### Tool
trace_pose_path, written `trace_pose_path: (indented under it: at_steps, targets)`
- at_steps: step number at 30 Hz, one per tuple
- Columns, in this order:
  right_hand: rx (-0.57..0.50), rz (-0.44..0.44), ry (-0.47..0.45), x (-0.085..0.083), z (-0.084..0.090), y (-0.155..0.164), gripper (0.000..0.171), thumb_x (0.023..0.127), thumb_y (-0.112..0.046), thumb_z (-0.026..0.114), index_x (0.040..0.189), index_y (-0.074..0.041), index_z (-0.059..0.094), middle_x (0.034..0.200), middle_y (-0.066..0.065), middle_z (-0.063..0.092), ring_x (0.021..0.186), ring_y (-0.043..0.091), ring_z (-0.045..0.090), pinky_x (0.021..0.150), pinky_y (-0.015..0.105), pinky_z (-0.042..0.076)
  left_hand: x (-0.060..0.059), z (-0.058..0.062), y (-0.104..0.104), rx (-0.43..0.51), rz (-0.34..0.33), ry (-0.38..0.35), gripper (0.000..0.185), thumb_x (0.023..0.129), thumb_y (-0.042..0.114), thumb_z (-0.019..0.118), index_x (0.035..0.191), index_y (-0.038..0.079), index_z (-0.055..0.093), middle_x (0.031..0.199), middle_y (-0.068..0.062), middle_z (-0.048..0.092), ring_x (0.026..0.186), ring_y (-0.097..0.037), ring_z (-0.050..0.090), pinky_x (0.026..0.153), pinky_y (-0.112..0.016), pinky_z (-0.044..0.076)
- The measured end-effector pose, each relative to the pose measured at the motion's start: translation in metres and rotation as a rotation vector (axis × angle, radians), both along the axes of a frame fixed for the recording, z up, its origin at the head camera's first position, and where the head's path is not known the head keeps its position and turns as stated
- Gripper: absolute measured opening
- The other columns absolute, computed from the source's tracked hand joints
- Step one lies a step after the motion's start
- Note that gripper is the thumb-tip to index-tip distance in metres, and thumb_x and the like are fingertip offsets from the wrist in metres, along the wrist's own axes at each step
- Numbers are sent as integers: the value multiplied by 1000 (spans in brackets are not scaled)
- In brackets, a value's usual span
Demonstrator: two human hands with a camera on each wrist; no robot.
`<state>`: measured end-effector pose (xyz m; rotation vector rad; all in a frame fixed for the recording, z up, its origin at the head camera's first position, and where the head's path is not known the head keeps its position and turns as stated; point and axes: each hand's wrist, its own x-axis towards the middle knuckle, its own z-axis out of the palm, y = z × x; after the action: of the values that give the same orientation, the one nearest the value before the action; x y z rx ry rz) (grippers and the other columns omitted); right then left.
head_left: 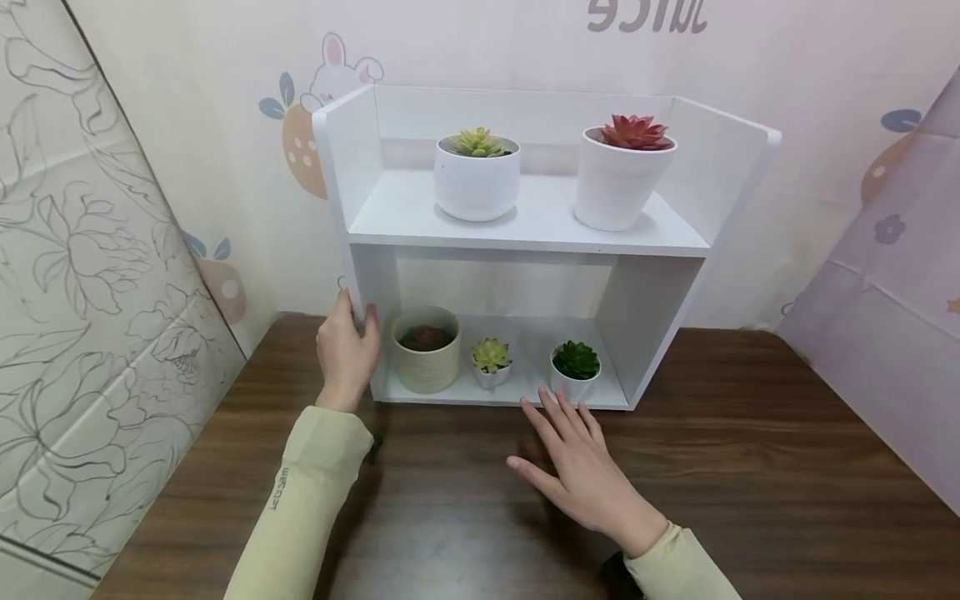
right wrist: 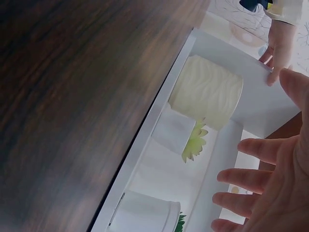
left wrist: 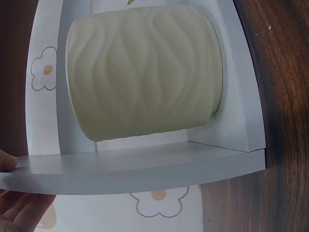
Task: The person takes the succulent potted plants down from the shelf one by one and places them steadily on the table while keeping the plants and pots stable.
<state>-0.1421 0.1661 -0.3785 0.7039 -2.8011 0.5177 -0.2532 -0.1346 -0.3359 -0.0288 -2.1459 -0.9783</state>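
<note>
A white two-tier shelf [head_left: 525, 237] stands on a dark wooden table [head_left: 750, 483]. My left hand [head_left: 347, 354] grips its left side wall, thumb on the front edge; in the left wrist view the fingers [left wrist: 21, 210] pinch that panel [left wrist: 145, 169]. My right hand [head_left: 581, 467] lies open with spread fingers on the table, fingertips at the bottom board's front edge. On the lower tier stand a cream ribbed pot [head_left: 426, 354], a small yellow-green succulent [head_left: 491, 358] and a small dark green succulent [head_left: 575, 362]. The cream ribbed pot [left wrist: 145, 72] fills the left wrist view.
On the upper tier stand a round white pot with a green succulent [head_left: 477, 179] and a tapered white pot with a red succulent [head_left: 622, 183]. A flower-patterned panel [head_left: 90, 292] closes the left side, a lilac sheet [head_left: 885, 333] the right.
</note>
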Motion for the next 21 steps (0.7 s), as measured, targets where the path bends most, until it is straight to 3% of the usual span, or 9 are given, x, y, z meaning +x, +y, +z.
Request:
trace_pose_path:
  at_steps: [6,12,21]
  targets:
    - [0,9,1,-1,1,-1,74,92,-57,51,151,-15,32,159,12,21,148,32,14,114,54,10,1,1,3,-24,38,-55,36,96,15,51,122,-9,50,109,-33,63,96,-51,63,77,-61,49]
    - [-6,21,28,-1,4,-3,75,92,-56,52,151,-16,29,159,11,21,148,31,14,114,53,12,2,0,2,-18,41,-50,40,96,15,52,127,-9,49,112,-33,63,99,-50,62,80,-61,48]
    - [-9,23,52,-1,12,-4,75,91,-55,54,151,-16,30,160,10,19,148,30,14,114,52,12,1,0,1,-47,42,-41,37,96,15,53,123,-10,50,111,-32,63,98,-50,62,79,-62,47]
